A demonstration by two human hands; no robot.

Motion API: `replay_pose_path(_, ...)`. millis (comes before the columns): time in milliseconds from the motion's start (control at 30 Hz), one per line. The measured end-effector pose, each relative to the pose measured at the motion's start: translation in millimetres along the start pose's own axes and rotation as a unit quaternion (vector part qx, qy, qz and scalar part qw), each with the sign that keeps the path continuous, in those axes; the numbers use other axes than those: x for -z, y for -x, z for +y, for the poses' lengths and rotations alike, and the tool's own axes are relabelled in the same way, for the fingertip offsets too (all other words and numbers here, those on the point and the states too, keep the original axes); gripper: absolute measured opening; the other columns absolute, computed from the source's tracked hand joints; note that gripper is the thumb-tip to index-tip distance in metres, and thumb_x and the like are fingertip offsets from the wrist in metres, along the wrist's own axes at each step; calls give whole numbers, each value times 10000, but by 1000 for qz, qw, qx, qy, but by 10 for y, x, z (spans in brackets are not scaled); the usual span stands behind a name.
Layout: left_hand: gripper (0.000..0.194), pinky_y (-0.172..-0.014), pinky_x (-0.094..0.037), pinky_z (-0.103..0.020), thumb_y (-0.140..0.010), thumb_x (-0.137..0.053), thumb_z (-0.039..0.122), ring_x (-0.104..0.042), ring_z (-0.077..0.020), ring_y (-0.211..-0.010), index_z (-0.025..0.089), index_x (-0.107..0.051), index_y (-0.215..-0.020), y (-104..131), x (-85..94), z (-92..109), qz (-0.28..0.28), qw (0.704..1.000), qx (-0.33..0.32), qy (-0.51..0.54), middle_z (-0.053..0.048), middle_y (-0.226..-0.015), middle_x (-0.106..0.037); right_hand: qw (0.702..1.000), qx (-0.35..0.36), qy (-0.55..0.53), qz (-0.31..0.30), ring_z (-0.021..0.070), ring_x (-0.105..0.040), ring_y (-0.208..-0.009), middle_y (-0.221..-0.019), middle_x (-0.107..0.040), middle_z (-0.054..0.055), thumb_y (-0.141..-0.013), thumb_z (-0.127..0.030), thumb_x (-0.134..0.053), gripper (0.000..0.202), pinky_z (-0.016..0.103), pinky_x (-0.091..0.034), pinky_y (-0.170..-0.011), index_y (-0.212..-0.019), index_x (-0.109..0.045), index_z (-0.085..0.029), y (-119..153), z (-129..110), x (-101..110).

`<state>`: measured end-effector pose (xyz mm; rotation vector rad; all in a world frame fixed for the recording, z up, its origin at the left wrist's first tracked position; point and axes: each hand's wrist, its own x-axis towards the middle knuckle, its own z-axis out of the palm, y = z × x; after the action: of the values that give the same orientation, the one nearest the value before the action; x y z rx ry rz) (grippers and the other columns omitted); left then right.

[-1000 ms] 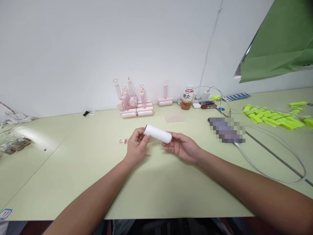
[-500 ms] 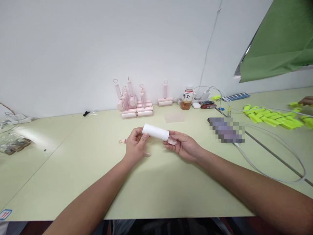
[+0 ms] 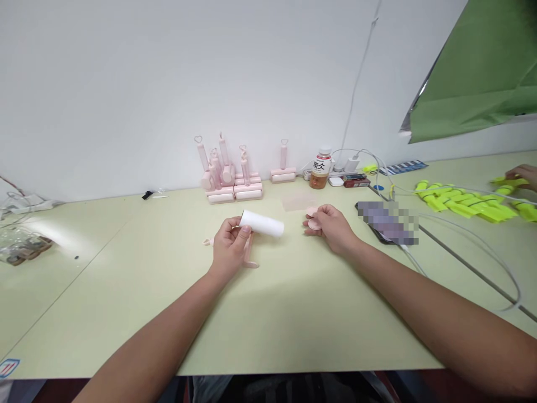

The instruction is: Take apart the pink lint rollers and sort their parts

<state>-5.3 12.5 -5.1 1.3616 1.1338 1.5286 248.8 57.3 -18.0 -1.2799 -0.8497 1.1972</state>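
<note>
My left hand (image 3: 230, 242) is closed around one end of a white lint roller refill (image 3: 263, 223), a paper roll held tilted above the table. Under that hand lies a pink lint roller handle (image 3: 250, 263), partly hidden by it. My right hand (image 3: 333, 228) pinches small round pink end caps (image 3: 314, 224), apart from the roll's free end. Behind the hands, a translucent pink cover (image 3: 298, 200) rests on the table.
Several pink lint rollers (image 3: 232, 193) stand by the wall, another (image 3: 283, 174) to their right. A bottle (image 3: 320, 169), a phone (image 3: 384, 223) with its cable, and yellow-green pieces (image 3: 470, 200) lie rightward. Another person's hand (image 3: 524, 174) is at the far right.
My right hand has moved right and slightly up, away from the roll, with the pink end caps in its fingers. My left hand and the roll have shifted slightly left.
</note>
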Motion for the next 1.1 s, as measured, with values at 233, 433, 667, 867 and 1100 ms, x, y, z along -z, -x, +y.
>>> replay_pose_path(233, 406, -618, -517, -252, -708, -734, 526, -613, -140, -676, 177, -593, -860, 7, -9, 14, -6, 1000, 8, -2, -16, -751, -653, 999, -36, -29, 19, 187, -696, -713, -811, -649, 25, -696, -88, -717, 371, 277, -605, -477, -834, -406, -235, -147, 44, 79)
replay_pose_path(433, 397, -480, -509, -217, -711, -735, 511, -593, -145, -675, 186, -588, -884, 25, -9, 23, -18, 999, 36, 1, -11, -752, -629, 1000, -20, -2, -23, 189, -698, -761, -853, -676, 70, -669, -65, -740, 309, 278, -618, -567, -886, -556, -185, -123, 62, 61)
replay_pose_path(667, 431, -358, -482, -192, -693, -741, 530, -589, -149, -654, 189, -583, -904, 49, -12, 56, -25, 998, 61, 4, -12, -759, -622, 998, 8, 35, -48, 173, -656, -729, -785, -689, 59, -597, -95, -768, 214, 280, -556, -629, -726, -611, -164, -117, 73, 75)
replay_pose_path(867, 455, -324, -470, -196, -671, -760, 518, -598, -160, -640, 191, -593, -941, 62, -35, 108, -29, 995, 95, 17, -13, -743, -618, 923, 159, 347, -50, 151, -569, -639, -703, -684, 11, -709, -200, -611, 104, 261, -418, -598, -791, -673, -188, -82, 4, 113)
replay_pose_path(1100, 499, -300, -482, -222, -653, -769, 533, -583, -160, -607, 194, -577, -964, 72, -40, 130, -45, 992, 119, 19, -18, -747, -610, 866, 159, 447, -158, 190, -611, -773, -858, -709, 37, -767, -358, -634, 164, 274, -417, -652, -826, -661, -207, -56, -17, 103)
